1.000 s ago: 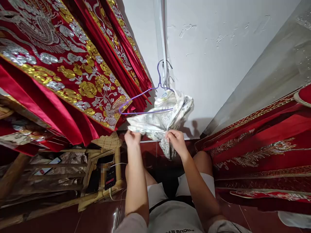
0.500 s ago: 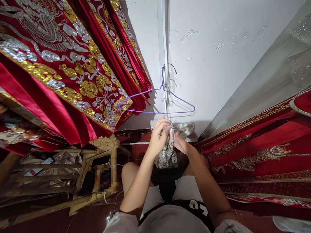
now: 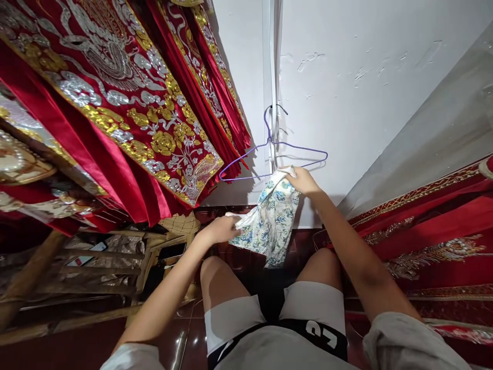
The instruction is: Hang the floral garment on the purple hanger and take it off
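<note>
A floral garment (image 3: 271,218), white with blue and green print, is stretched between my two hands above my knees. My left hand (image 3: 225,228) grips its left edge, low down. Higher up, my right hand (image 3: 302,180) pinches the white upper edge. Just behind the cloth a purple wire hanger (image 3: 246,154) hangs from a pale vertical strip on the wall, and the garment's top covers part of its lower bar. What kind of garment it is, I cannot tell.
Red embroidered cloths (image 3: 162,128) hang at the upper left. Beneath them stands a bamboo rack (image 3: 100,267) with a phone (image 3: 88,254) on it. More red embroidered fabric (image 3: 431,241) lies along the right. A white wall (image 3: 346,103) rises ahead.
My hands have moved apart, left hand to the left and right hand up and right. The bunched garment is now spread out between them. The view has shifted slightly.
</note>
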### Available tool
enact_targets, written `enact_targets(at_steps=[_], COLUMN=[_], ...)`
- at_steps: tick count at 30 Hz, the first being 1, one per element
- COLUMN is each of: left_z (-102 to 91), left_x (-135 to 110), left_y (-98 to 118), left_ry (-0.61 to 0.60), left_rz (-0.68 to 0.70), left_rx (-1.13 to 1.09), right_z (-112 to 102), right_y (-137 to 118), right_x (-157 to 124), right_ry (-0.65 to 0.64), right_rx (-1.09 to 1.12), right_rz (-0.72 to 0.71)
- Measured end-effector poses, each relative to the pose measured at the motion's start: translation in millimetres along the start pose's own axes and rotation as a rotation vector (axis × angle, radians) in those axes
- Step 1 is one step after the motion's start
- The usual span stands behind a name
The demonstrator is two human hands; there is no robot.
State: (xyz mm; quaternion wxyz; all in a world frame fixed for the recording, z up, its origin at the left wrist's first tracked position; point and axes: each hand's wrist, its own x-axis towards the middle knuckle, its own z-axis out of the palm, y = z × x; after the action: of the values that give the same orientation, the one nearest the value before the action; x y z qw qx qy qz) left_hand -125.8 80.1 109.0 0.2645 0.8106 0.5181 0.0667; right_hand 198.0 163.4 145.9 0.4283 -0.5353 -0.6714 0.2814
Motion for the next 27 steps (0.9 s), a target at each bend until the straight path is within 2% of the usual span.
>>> enact_targets(at_steps=[2, 4, 7, 9, 11, 14, 15, 16, 21, 25, 27], left_z=[-17.7, -36.6, -61.3, -71.9, -76.4, -74.8, -73.7, -72.9, -78.6, -84.9, -85.9], left_x=[4, 12, 30, 43, 54, 62, 62, 62, 55, 57, 59], left_y=[-13, -19, -14, -7, -3, -3, -4, -4, 13, 32, 35], left_ry=[0.09, 0.208, 0.379, 0.435, 0.353, 0.06, 0.019, 0.037, 0.472, 0.574, 0.588], left_rz=[-0.025, 0.016, 0.133, 0.162, 0.109, -0.023, -0.043, -0.036, 0.236, 0.356, 0.379], left_rx=[0.08, 0.112, 0.118, 0.123, 0.129, 0.137, 0.135, 0.132, 0.053, -0.069, -0.071], right_z=[-3, -9, -18, -23, -27, -30, -30, -29, -17, -16, -26], right_y=[11, 16, 13, 7, 3, 2, 3, 4, 2, -6, -7], right_x=[-3, -13, -31, -40, -45, -47, -48, -48, -54, -63, -67], right_ry=[-0.023, 0.004, 0.009, 0.0, 0.034, 0.085, 0.082, 0.074, 0.035, -0.046, 0.03], right_rx=[-0.028, 0.007, 0.098, 0.115, 0.084, 0.054, 0.056, 0.057, 0.043, 0.116, 0.105], right_rz=[0.04, 0.055, 0.058, 0.06, 0.062, 0.048, 0.047, 0.049, 0.039, -0.036, -0.052])
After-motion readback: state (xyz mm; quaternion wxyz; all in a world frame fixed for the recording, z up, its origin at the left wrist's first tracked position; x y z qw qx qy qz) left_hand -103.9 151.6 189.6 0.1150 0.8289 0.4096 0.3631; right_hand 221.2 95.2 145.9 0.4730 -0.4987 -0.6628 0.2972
